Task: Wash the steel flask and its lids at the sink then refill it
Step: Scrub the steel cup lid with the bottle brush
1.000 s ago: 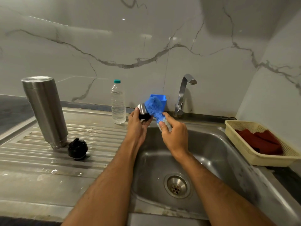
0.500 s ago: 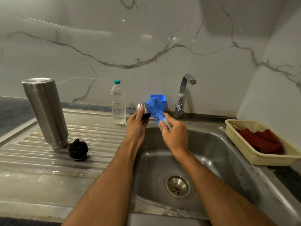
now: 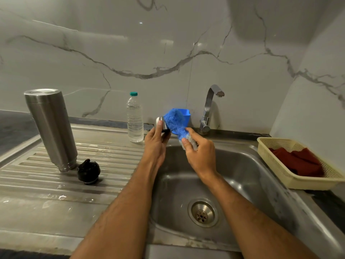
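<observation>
Though no label legible, steel lid (image 3: 160, 122) against blue brush (image 3: 175, 122).

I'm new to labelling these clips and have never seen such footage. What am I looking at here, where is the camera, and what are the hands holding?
There is no machine here: a person works with bare hands, and the one camera sits on their head, looking forward and down, so both forearms reach in from the bottom.

The left hand holds a small steel lid. The right hand has its grip on a fluffy blue scrubber, pressed against that lid above the sink.

On the ribbed draining board to the left, the steel flask stands upside down, with a black lid lying beside it. A clear water bottle stands near the wall. The tap shows no water running. On the right, a cream basket holds a dark red cloth.
</observation>
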